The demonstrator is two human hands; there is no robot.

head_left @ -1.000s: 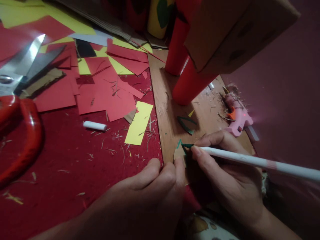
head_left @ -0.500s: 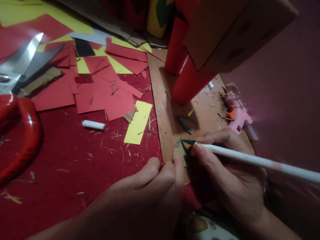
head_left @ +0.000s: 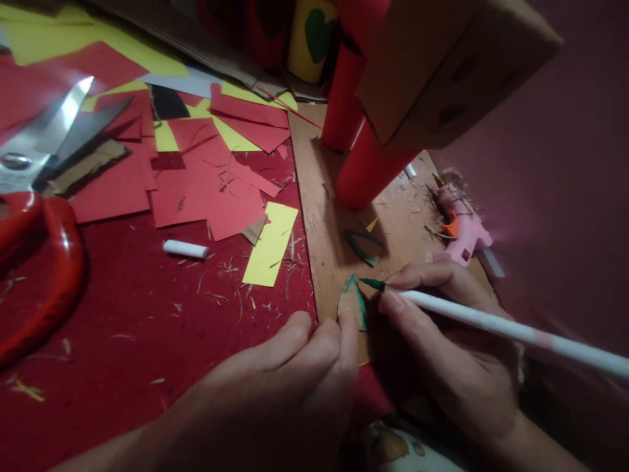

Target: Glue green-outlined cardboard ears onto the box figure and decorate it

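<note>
At the lower centre of the frame, the left hand [head_left: 295, 373] was curled, its fingertips [head_left: 348, 326] pressing down on a small pointed cardboard cutout [head_left: 350, 304] with a green edge. The cutout lay on the wooden board [head_left: 319, 216]. The right hand [head_left: 442, 341], at lower right, was closed around a white marker [head_left: 491, 321]. The marker's green tip sat just beside the cutout's upper right edge; whether it touched could not be told. A pink glue gun [head_left: 462, 226] lay at the right of the board, near two red tubes [head_left: 366, 170]. Red-handled scissors [head_left: 44, 164] lay at the upper left beside red paper scraps [head_left: 211, 190]. A yellow paper strip [head_left: 272, 244] lay left of the board.
</note>
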